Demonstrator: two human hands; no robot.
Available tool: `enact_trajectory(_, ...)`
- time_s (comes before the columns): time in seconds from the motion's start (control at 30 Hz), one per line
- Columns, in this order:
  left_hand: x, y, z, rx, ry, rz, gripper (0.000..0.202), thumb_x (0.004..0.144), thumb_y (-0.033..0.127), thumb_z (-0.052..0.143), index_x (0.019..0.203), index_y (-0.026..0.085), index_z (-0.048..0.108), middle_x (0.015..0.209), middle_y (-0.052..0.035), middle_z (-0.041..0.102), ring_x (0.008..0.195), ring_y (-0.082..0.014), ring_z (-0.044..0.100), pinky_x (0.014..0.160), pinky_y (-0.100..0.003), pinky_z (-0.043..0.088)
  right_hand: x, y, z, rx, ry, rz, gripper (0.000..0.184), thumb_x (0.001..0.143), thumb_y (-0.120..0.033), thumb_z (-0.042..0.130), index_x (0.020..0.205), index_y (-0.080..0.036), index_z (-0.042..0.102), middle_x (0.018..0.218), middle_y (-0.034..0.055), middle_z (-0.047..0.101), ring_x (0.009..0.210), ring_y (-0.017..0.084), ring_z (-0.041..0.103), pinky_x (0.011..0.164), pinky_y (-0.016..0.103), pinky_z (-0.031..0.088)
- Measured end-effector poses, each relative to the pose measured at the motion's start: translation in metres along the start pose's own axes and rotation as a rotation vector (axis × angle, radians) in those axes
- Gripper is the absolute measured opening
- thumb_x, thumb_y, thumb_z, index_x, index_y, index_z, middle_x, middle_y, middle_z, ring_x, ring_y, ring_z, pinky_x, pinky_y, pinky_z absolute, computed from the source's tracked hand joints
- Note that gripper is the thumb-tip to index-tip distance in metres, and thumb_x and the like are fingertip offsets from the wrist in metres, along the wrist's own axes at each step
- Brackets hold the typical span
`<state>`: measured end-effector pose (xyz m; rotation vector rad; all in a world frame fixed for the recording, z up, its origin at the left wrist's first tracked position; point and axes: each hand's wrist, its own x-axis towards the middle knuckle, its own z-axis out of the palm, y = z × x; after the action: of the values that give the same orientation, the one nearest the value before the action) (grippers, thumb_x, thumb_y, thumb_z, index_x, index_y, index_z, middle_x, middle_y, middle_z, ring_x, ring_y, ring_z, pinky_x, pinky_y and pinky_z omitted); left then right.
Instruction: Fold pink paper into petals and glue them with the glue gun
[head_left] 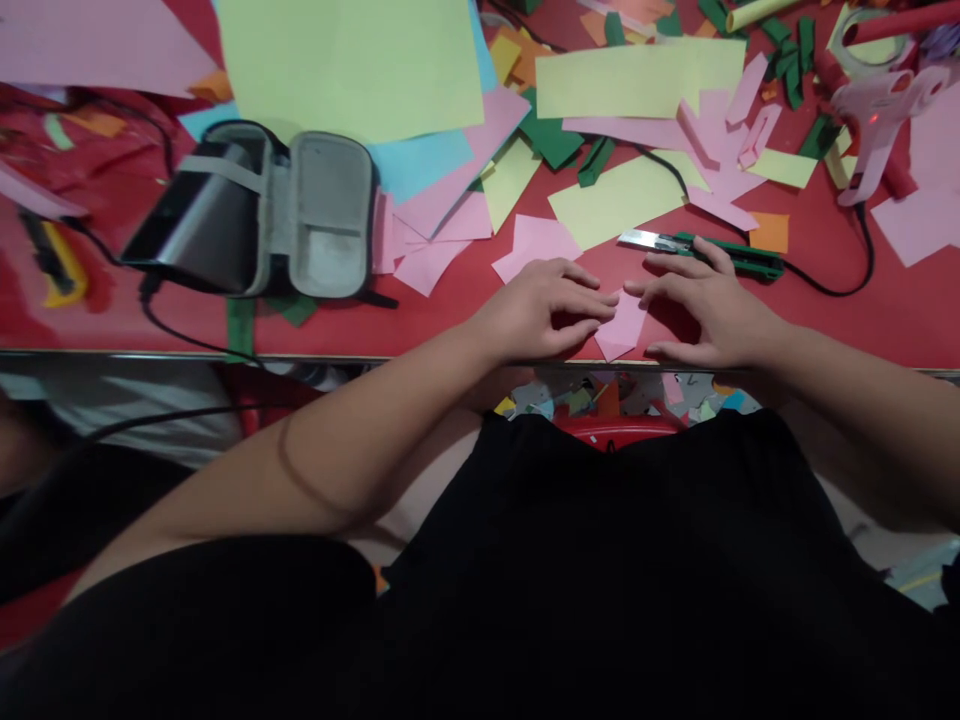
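The fingers (585, 300) of the left hand (529, 310) are loosely bent and unclenched, their tips resting on the left side of a small, folded, pale pink paper piece (622, 325). This piece lies near the front edge of the glossy red worktop (420, 325), between the two hands. The right hand (716, 310) is spread with nothing enclosed in its grasp; its index fingertip is at the paper's upper right corner and its thumb is just beside the right edge.

A green-handled utility knife with a silver blade section (742, 257) lies just beyond the right hand; one raised finger overlaps it, and I cannot tell whether they touch. A flat pink paper scrap (536, 248) lies just beyond the left hand, and a small orange paper rectangle (769, 232) is next to the knife's handle.

Farther right stands a pink plastic glue gun (874, 120) with a glowing red light. To the left, an open black case with grey lining (330, 180) holds a dark, glossy device (187, 210). A large pale yellow paper sheet (352, 70) lies behind it.
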<state>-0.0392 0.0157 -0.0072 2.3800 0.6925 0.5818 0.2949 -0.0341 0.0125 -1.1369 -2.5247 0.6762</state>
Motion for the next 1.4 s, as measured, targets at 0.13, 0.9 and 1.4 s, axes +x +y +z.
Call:
enact_trajectory(0.13, -0.006, 0.010, -0.003, 0.093, 0.074, -0.026, 0.028, 0.117, 0.037, 0.072, 0.124, 0.033, 0.098, 0.115, -0.0043, 0.098, 0.109, -0.0275, 0.089, 0.100, -0.046, 0.068, -0.001, -0.001, 0.000, -0.004, -0.022, -0.006, 0.072, 0.109, -0.073, 0.081, 0.169, -0.033, 0.074, 0.169, 0.0142, 0.081, 0.176, 0.057, 0.055, 0.149, 0.091, 0.018)
enact_trajectory(0.9, -0.002, 0.012, 0.004, 0.340, -0.058, 0.169, 0.035, 0.125, 0.035, 0.062, 0.143, 0.029, 0.092, 0.140, -0.0074, 0.095, 0.125, -0.0305, 0.084, 0.105, -0.050, 0.061, 0.002, -0.004, 0.004, -0.059, 0.146, 0.121, 0.041, 0.113, -0.063, 0.073, 0.136, -0.030, 0.082, 0.150, 0.0138, 0.087, 0.155, 0.049, 0.069, 0.134, 0.076, 0.042)
enact_trajectory(1.4, 0.002, 0.047, 0.022, 0.370, -0.078, 0.099, 0.039, 0.127, 0.030, 0.057, 0.144, 0.018, 0.089, 0.135, -0.0163, 0.087, 0.116, -0.0316, 0.076, 0.097, -0.048, 0.057, 0.013, -0.042, -0.005, 0.271, 0.103, 0.528, 0.024, 0.097, -0.039, 0.089, 0.115, -0.028, 0.079, 0.105, 0.0084, 0.083, 0.093, 0.031, 0.077, 0.087, 0.052, 0.063)
